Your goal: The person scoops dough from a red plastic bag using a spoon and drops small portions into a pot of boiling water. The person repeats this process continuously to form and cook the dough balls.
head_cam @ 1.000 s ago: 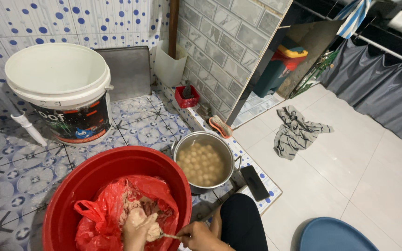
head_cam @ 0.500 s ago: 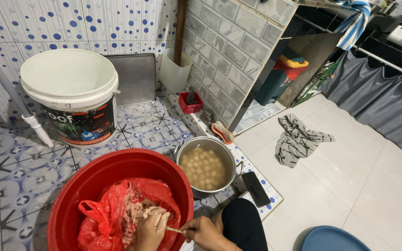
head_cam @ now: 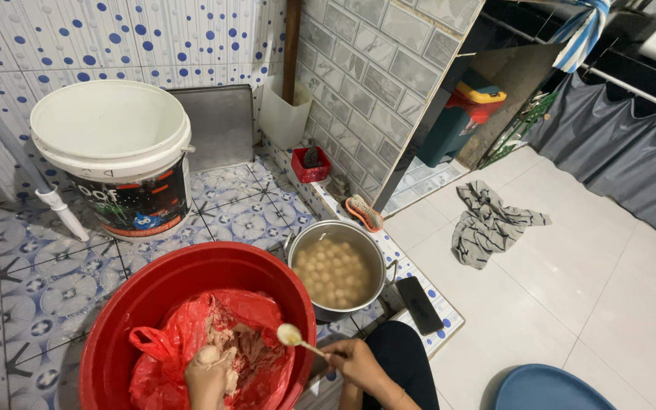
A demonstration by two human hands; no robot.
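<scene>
My left hand (head_cam: 208, 373) is closed around a lump of pale minced paste, squeezing a round ball out at the top, over a red plastic bag (head_cam: 191, 342) of the same paste inside a big red basin (head_cam: 153, 292). Held in my right hand (head_cam: 352, 361) is a spoon (head_cam: 294, 338), its bowl raised above the basin's right rim. Just right of the basin stands a metal pot (head_cam: 335, 269) of cloudy water with several pale balls floating in it.
A white lidded bucket (head_cam: 111, 152) stands behind the basin on the patterned tile floor. A metal tray (head_cam: 222, 125), a white bin (head_cam: 286, 114) and a small red box (head_cam: 311, 165) line the wall. A black phone (head_cam: 419, 304), striped cloth (head_cam: 491, 224) and blue stool (head_cam: 548, 389) lie right.
The spoon has lifted from the paste beside my left hand up to the basin's right rim. My left hand now shows a formed ball at its top.
</scene>
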